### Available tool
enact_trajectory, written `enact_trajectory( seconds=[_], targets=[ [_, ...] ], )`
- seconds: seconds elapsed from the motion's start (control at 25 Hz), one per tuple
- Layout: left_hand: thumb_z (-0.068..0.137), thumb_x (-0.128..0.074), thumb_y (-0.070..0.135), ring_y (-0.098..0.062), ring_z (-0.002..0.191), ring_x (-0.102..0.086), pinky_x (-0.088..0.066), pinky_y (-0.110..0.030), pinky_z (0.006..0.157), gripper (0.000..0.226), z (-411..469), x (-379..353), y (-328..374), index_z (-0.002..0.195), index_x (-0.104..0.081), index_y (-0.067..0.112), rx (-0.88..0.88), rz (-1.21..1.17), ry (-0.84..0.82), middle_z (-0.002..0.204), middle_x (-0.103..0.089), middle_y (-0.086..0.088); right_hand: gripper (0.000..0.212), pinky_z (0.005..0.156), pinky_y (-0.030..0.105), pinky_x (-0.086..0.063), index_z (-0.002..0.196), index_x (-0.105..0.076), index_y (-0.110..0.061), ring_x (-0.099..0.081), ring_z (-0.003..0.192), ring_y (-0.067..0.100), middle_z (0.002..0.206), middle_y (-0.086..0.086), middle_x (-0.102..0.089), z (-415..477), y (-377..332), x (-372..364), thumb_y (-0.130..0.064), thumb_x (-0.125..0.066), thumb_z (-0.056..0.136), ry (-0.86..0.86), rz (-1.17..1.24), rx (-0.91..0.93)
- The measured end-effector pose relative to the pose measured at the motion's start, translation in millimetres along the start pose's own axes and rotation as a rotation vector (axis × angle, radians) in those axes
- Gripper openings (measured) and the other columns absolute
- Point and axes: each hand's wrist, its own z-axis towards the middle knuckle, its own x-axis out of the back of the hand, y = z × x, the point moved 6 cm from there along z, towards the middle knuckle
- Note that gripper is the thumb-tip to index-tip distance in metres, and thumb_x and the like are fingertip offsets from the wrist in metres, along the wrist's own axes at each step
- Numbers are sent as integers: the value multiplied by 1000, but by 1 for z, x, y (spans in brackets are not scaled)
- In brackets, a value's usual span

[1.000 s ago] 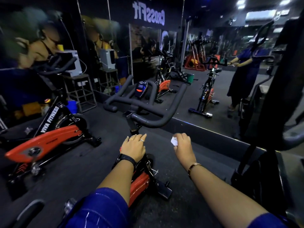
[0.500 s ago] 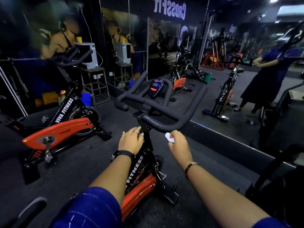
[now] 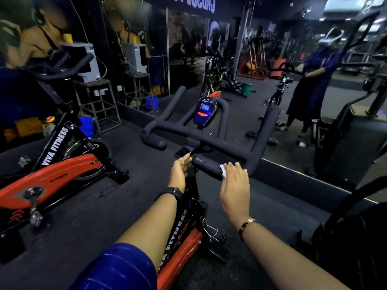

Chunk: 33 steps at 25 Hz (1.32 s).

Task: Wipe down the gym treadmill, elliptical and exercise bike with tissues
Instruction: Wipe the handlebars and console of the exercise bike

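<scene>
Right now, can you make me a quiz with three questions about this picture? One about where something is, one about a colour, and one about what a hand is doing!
1. Where is the tissue?
A) on the floor
B) on the bike's handlebar
C) on a stool

2. What colour is the body of the console?
A) green
B) blue
C) yellow

3. What is the right hand doing?
A) hanging empty
B) waving in the air
C) holding the tissue on the handlebar

Answers:
1 B, the white tissue lies on the near end of the handlebar.
2 B, its shell is blue with an orange patch.
3 C, its fingers curl over the handlebar with the tissue peeking out beneath them.
</scene>
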Motion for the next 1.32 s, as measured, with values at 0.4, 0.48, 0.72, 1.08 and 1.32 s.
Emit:
enact_trajectory(
  seconds=[0.4,0.48,0.72,1.08,1.32],
  targets=[
    [96,-17,52,-25,96,-65,-47,-35,88,71,46,-2,-17,117,-66,4,287,-355,-297,111,-70,-15,53,100,45,-42,122,-58,2,-58,108,37,115,21,-62,26,-77,-61,-29,-47,80,-253,-348,117],
    [94,-16,55,-24,85,-61,-46,-33,74,71,51,-1,-16,112,-66,6,320,-386,-342,99,-72,-15,31,71,39,-50,98,-64,-6,-62,80,33,88,11,-64,50,-81,-64,-25,-59,75,-306,-335,125],
    [90,-15,61,-20,82,-56,-43,-33,78,77,51,-1,-20,132,-51,8,405,-491,-451,108,-64,-12,25,97,41,-49,101,-68,-6,-61,108,34,109,11,-66,41,-71,-58,-11,-47,89,-189,-203,684],
    [94,-17,55,-16,73,-61,-42,-32,76,73,49,0,-16,144,-43,10,412,-357,-457,95,-68,-8,60,72,38,-49,135,-52,-13,-64,91,33,110,10,-66,60,-60,-61,-50,-31,93,-372,-279,207],
    [104,-20,46,-26,124,-55,-42,-35,101,56,46,-21,0,141,-48,13,336,-182,-478,136,-56,-9,53,109,41,-37,145,-42,-13,-42,136,28,151,5,-41,9,-48,-45,-21,-41,93,-201,-376,561]
  ],
)
